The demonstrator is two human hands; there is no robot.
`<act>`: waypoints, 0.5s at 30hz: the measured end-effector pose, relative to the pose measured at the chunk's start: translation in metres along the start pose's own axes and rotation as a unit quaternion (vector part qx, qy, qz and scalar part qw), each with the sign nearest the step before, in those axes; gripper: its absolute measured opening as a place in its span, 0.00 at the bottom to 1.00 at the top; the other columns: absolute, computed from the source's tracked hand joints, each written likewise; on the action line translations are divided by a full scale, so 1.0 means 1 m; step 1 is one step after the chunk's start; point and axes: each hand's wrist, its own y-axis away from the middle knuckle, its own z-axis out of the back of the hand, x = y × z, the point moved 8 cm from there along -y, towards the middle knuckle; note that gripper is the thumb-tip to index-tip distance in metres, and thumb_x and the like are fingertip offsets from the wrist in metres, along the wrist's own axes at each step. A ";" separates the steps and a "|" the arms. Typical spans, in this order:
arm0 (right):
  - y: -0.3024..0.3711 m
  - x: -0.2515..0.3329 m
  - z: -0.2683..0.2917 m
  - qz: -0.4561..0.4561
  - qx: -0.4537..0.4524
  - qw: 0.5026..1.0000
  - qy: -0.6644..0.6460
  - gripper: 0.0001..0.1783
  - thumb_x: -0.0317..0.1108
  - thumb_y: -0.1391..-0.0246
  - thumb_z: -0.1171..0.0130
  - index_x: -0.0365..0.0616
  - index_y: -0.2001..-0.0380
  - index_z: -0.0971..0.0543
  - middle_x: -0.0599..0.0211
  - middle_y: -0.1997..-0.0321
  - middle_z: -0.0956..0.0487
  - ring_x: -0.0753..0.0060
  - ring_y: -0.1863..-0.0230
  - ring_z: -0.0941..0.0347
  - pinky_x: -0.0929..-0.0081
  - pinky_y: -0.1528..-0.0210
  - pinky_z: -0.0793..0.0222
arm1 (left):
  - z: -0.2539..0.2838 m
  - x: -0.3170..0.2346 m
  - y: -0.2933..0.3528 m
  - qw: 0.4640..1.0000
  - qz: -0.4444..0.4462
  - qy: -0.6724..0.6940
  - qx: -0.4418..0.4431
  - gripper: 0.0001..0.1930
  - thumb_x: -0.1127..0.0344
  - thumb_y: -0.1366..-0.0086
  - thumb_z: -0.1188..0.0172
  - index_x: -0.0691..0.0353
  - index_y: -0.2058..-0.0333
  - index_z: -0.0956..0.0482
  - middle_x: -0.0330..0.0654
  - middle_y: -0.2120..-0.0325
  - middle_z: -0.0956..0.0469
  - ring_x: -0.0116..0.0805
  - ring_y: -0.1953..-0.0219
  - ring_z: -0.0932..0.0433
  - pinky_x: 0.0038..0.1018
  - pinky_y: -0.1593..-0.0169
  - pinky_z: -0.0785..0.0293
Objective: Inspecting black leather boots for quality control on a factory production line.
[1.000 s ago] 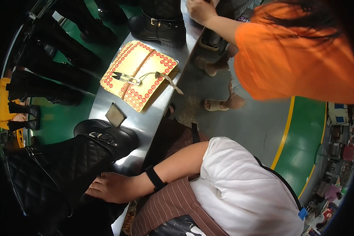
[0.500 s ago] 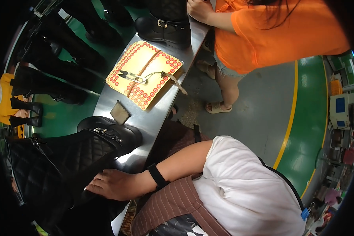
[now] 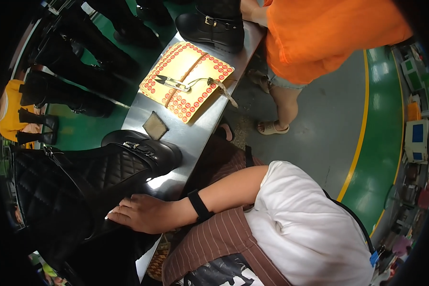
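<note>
The near boot is left of the right hand. Bent fingers touch it; whether they grip, I cannot tell.

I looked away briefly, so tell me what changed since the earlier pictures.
The view shifted, so the metal table appears higher and further right. The co-worker's orange shirt moved left, nearer to it. The right hand stays on the black boot; the snips and square pad stay put.

The right hand points leftward, back uppermost, loosely curled.
</note>
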 end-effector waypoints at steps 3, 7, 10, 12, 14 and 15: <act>0.001 -0.001 -0.003 -0.006 0.019 1.000 -0.024 0.25 0.30 0.50 0.47 0.32 0.47 0.28 0.60 0.55 0.24 0.66 0.56 0.27 0.73 0.60 0.30 | -0.001 0.000 0.001 1.000 0.007 -0.001 -0.006 0.14 0.47 0.32 0.56 0.43 0.68 0.25 0.37 0.67 0.31 0.42 0.54 0.33 0.44 0.47 0.38; 0.002 0.000 -0.004 0.001 0.004 1.000 -0.018 0.25 0.30 0.50 0.47 0.32 0.47 0.28 0.59 0.54 0.24 0.65 0.56 0.28 0.74 0.60 0.30 | -0.001 -0.002 0.002 1.000 0.015 -0.005 -0.012 0.14 0.46 0.32 0.56 0.43 0.69 0.25 0.37 0.67 0.31 0.42 0.54 0.33 0.44 0.46 0.38; 0.002 0.002 -0.004 0.012 -0.007 1.000 0.010 0.25 0.30 0.49 0.47 0.33 0.46 0.29 0.59 0.54 0.24 0.63 0.55 0.28 0.74 0.60 0.30 | 0.000 -0.003 0.001 0.999 0.027 -0.012 -0.018 0.14 0.46 0.32 0.56 0.43 0.70 0.25 0.38 0.67 0.32 0.42 0.53 0.33 0.44 0.46 0.38; 0.002 0.001 -0.006 0.001 -0.002 1.000 0.014 0.25 0.31 0.49 0.48 0.33 0.46 0.29 0.59 0.53 0.24 0.62 0.55 0.28 0.73 0.60 0.30 | 0.001 -0.004 0.001 0.999 0.036 -0.017 -0.021 0.14 0.46 0.32 0.56 0.43 0.70 0.26 0.38 0.66 0.32 0.42 0.53 0.33 0.44 0.46 0.38; 0.003 0.001 -0.006 0.007 -0.002 1.000 0.028 0.25 0.31 0.49 0.48 0.33 0.46 0.29 0.59 0.53 0.24 0.61 0.55 0.28 0.73 0.60 0.30 | 0.003 -0.006 0.001 0.999 0.043 -0.019 -0.025 0.15 0.46 0.32 0.56 0.43 0.71 0.26 0.38 0.66 0.32 0.42 0.53 0.33 0.44 0.46 0.38; 0.003 0.001 -0.006 0.008 -0.005 0.999 0.043 0.26 0.31 0.49 0.48 0.33 0.46 0.29 0.60 0.53 0.24 0.61 0.55 0.28 0.73 0.59 0.30 | 0.004 -0.008 0.002 0.998 0.046 -0.024 -0.027 0.15 0.46 0.32 0.56 0.43 0.71 0.26 0.39 0.66 0.32 0.42 0.53 0.33 0.44 0.46 0.39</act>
